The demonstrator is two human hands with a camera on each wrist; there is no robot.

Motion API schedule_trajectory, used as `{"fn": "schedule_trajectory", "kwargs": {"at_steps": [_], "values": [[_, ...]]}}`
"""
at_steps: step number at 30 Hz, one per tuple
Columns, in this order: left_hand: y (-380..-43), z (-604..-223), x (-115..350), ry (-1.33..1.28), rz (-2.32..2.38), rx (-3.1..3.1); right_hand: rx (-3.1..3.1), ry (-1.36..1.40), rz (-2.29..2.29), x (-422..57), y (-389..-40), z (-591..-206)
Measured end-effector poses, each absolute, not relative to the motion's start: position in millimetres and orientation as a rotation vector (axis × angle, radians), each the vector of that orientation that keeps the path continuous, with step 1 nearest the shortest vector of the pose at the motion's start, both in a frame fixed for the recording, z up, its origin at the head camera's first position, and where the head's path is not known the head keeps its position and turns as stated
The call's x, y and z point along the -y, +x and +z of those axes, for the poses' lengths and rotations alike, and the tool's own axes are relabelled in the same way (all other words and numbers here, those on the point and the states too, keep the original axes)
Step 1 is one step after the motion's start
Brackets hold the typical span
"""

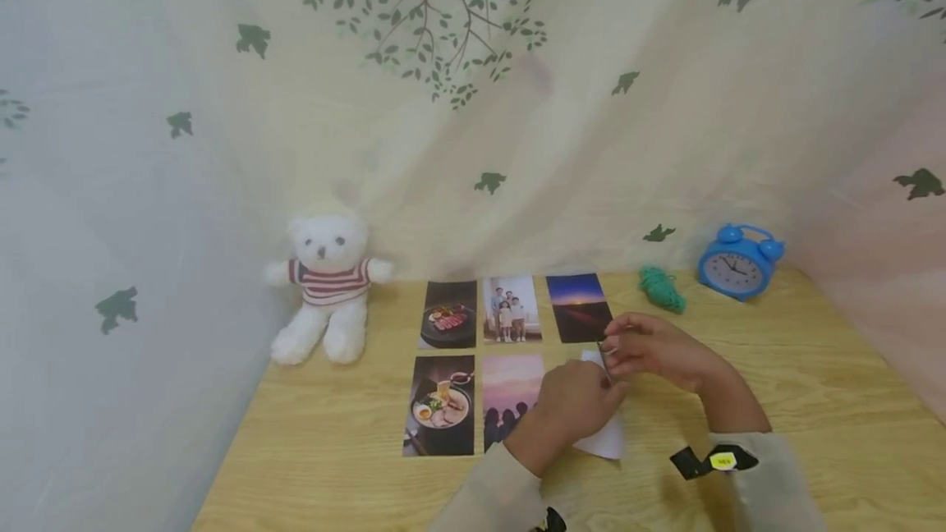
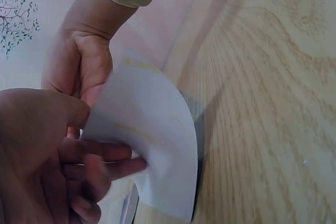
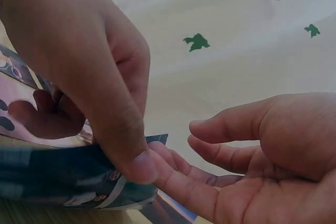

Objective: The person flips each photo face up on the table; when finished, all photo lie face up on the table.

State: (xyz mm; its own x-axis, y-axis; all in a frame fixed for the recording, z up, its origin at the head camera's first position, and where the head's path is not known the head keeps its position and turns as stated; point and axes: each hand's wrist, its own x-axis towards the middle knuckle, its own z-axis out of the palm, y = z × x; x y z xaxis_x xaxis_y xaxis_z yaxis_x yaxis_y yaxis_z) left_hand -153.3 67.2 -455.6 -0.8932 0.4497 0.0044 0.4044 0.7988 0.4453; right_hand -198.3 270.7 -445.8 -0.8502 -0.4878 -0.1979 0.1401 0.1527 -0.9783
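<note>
A photo card (image 1: pixel 606 440) is bent into a curve just over the wooden table, its white back toward the head camera. My left hand (image 1: pixel 572 401) pinches its edge between thumb and fingers. Faint yellow marks show on the white back (image 2: pixel 152 124) in the left wrist view; the dark printed face (image 3: pixel 79 179) appears in the right wrist view. My right hand (image 1: pixel 658 354) is at the card's far corner, thumb held apart, with some fingertips right behind that corner. Close by lie a sunset photo (image 1: pixel 578 302) and a pink-sky photo (image 1: pixel 510 388), the latter partly hidden by my left hand.
A steak photo (image 1: pixel 448 317), a family photo (image 1: pixel 512 310) and a ramen photo (image 1: pixel 441 407) lie in rows with the others. A white teddy bear (image 1: pixel 325 294) sits left. Green yarn (image 1: pixel 662 289) and a blue alarm clock (image 1: pixel 739 265) stand back right, before a curtain (image 1: pixel 414 179).
</note>
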Motion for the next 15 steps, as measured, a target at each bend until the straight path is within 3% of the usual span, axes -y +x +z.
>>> {"fn": "schedule_trajectory", "kwargs": {"at_steps": [9,15], "values": [[-160,-449,-58,0.560,1.134,-2.785,-2.050,-0.351,-1.717,-271,-192,-435],[-162,-457,-56,0.443,0.903,-2.819,-2.162,-0.302,-1.514,-263,-197,-450]]}}
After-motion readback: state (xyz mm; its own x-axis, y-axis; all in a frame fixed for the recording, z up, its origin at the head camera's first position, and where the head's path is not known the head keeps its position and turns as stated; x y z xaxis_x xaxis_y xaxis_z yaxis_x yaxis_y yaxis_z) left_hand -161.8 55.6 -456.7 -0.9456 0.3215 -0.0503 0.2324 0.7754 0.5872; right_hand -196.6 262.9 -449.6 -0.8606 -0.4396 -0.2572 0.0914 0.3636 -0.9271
